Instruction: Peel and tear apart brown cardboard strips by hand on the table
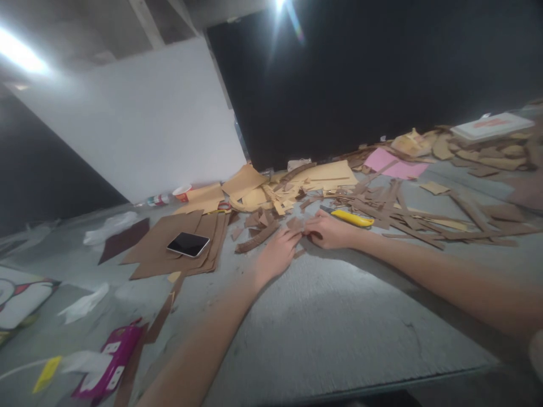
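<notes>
At the middle of the table, my left hand (pixel 276 255) and my right hand (pixel 327 230) meet fingertip to fingertip. A small brown cardboard piece (pixel 294 224) shows just past the left fingers, and both hands are closed at it; the fingers partly cover it. A yellow utility knife (pixel 352 218) lies just beyond my right hand, its dark end close to the knuckles. Left of my fingers is a curved corrugated cardboard strip (pixel 257 239), with brown scraps behind it.
A phone (pixel 188 244) rests on stacked cardboard sheets (pixel 146 257) at the left. A purple tissue pack (pixel 112 362) lies near the front left. Cardboard strips (pixel 407 220) spread across the right, with pink paper (pixel 394 164) behind. The table's front edge (pixel 403 380) runs below.
</notes>
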Demonstrator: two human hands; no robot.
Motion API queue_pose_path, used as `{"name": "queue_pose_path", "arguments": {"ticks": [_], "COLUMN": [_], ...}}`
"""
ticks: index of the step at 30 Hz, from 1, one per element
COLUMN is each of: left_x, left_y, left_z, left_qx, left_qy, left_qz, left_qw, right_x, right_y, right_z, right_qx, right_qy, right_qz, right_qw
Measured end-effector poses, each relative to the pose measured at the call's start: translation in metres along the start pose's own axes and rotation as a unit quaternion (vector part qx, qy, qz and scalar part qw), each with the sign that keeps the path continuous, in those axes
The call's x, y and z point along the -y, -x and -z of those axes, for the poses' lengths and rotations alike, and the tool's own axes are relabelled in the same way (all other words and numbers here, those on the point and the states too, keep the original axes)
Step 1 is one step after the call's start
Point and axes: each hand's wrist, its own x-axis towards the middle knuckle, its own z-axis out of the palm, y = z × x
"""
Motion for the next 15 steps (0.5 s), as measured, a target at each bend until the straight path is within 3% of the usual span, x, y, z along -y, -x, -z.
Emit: {"name": "queue_pose_path", "arguments": {"ticks": [8, 15], "left_x": [0.000, 0.002], "left_y": [0.001, 0.001], "left_z": [-0.001, -0.003], "left_qx": [-0.020, -0.023], "left_qy": [-0.024, -0.019], "left_qz": [0.003, 0.006], "left_qw": [1.000, 1.000], "right_x": [-0.006, -0.016], "right_y": [0.002, 0.001], "right_z": [-0.015, -0.026], "right_qx": [-0.069, -0.081], "right_qy": [-0.021, -0.026], "right_qz": [-0.043, -0.059], "right_qw": [0.996, 0.995]}}
